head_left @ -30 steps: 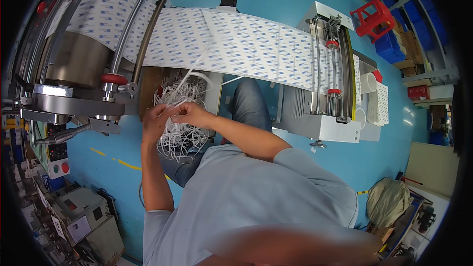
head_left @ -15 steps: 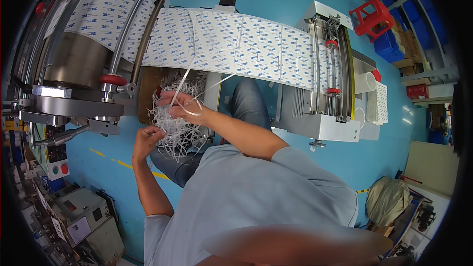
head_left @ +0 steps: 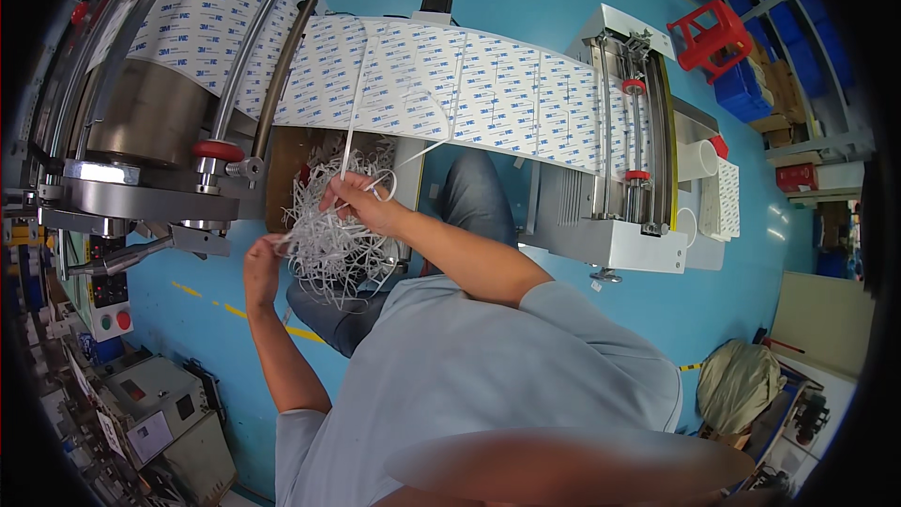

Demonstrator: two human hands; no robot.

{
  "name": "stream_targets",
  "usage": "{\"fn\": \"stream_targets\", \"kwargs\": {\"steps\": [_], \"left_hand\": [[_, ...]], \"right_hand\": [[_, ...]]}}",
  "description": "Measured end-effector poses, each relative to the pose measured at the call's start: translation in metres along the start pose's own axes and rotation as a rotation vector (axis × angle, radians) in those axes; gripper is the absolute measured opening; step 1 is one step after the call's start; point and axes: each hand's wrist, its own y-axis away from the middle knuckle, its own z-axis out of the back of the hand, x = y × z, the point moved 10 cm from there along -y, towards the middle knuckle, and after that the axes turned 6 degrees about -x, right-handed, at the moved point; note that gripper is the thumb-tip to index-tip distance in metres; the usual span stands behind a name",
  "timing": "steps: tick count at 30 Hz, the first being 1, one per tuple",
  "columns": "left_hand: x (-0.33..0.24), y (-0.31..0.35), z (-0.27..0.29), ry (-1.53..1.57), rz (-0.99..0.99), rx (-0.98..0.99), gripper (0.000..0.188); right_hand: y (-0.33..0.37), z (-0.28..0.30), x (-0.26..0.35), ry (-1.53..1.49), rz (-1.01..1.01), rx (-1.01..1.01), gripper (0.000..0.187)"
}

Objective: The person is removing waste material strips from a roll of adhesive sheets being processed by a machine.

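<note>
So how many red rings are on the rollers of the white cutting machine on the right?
2. One red ring sits on the rollers at the far end of the white cutting machine, the other red ring at the near end. More may be hidden behind the frame.

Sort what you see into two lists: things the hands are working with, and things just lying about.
In use:
left hand
right hand
thin white strip
heap of white strips
printed sheet

Lying about:
red stool
blue crates
stuffed sack

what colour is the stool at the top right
Red, an openwork plastic stool on the blue floor; the head view shows it best.
</note>
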Motion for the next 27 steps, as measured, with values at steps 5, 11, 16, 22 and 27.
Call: {"fn": "stream_targets", "kwargs": {"steps": [5,11,16,22,27], "left_hand": [[-0.042,-0.013,-0.001,0.399,-0.131,-0.31,0.067],[-0.063,-0.025,-0.019,0.664,-0.224,-0.285,0.063],[-0.101,-0.012,-0.062,0.084,-0.323,-0.238,0.028],[-0.12,-0.003,-0.05,0.053,-0.348,-0.302,0.021],[-0.167,0.022,-0.077,-0.566,-0.608,-0.33,0.044]], "right_hand": [[0.001,0.001,-0.002,0.016,-0.011,-0.015,0.031],[-0.003,-0.001,-0.005,-0.019,0.009,-0.079,0.032],[-0.008,0.02,-0.016,0.057,0.048,-0.27,0.034],[-0.017,0.01,-0.024,0.029,0.021,-0.199,0.036],[-0.013,-0.03,-0.04,0.187,0.02,-0.037,0.024]]}}
